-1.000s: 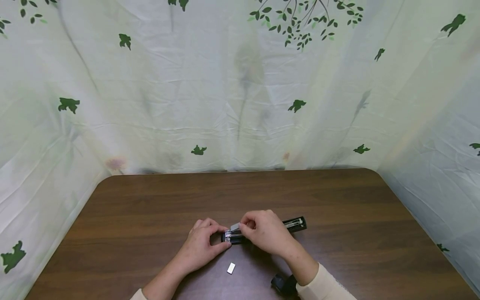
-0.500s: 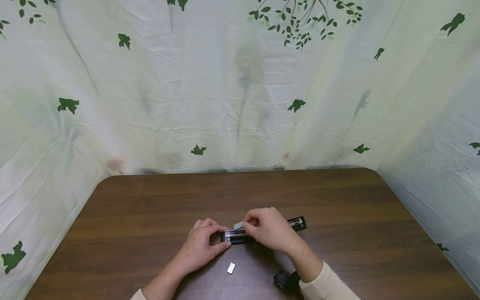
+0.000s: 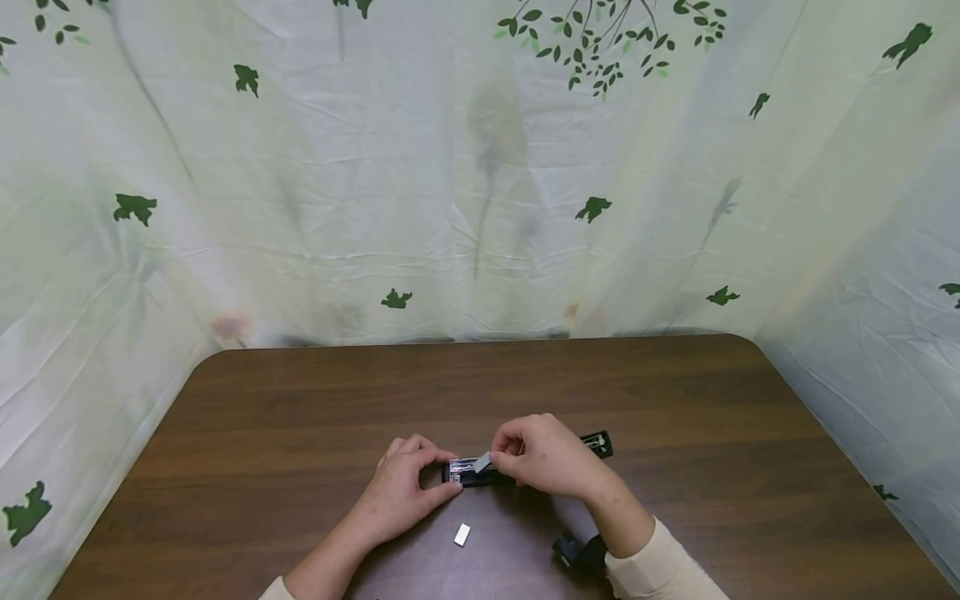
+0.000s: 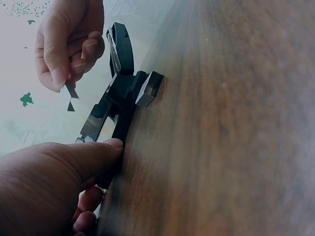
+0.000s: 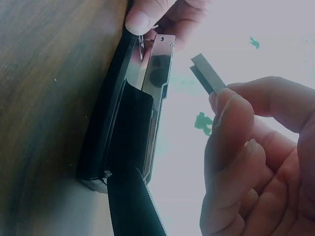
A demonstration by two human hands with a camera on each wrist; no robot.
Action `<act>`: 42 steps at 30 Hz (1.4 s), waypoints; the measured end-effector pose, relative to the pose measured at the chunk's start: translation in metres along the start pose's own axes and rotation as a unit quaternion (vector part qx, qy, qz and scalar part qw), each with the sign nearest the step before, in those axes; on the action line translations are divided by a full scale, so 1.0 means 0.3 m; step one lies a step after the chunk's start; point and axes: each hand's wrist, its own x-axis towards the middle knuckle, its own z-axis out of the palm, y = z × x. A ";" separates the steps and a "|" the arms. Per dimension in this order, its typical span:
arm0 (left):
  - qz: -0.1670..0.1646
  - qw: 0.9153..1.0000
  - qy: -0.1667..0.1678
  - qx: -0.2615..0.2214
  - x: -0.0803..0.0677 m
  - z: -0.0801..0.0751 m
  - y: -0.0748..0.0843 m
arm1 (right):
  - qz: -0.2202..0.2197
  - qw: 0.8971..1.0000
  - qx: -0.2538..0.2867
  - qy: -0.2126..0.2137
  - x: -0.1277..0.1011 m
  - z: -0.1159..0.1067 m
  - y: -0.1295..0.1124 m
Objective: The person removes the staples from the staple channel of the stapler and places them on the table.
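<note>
A black stapler lies opened out on the table, its top arm swung back to the right. My left hand grips its near end between thumb and fingers, as the left wrist view shows with the thumb on the black base. Just above the stapler, my right hand pinches a short grey strip of staples between thumb and index finger. In the right wrist view that staple strip is apart from the metal magazine. My right hand covers the stapler's middle in the head view.
Another short strip of staples lies on the brown wooden table in front of the stapler. A black object sits by my right wrist. A pale curtain with green leaf prints hangs behind the table.
My right hand has shifted slightly right along the stapler, and the staple strip in it has turned to a steeper tilt. My left hand stays at the stapler's end.
</note>
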 end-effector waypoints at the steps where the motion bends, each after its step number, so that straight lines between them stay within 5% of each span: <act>1: 0.000 1.000 0.001 0.000 0.000 0.000 0.000 | -0.002 1.000 -0.002 -0.003 0.000 -0.001 0.001; 21: 0.001 1.000 0.005 0.000 0.001 -0.003 0.001 | 0.005 0.993 -0.009 -0.117 -0.007 0.001 0.000; 42: 0.000 1.000 0.000 0.003 0.000 0.000 0.000 | -0.011 0.984 0.025 -0.177 -0.006 0.059 -0.010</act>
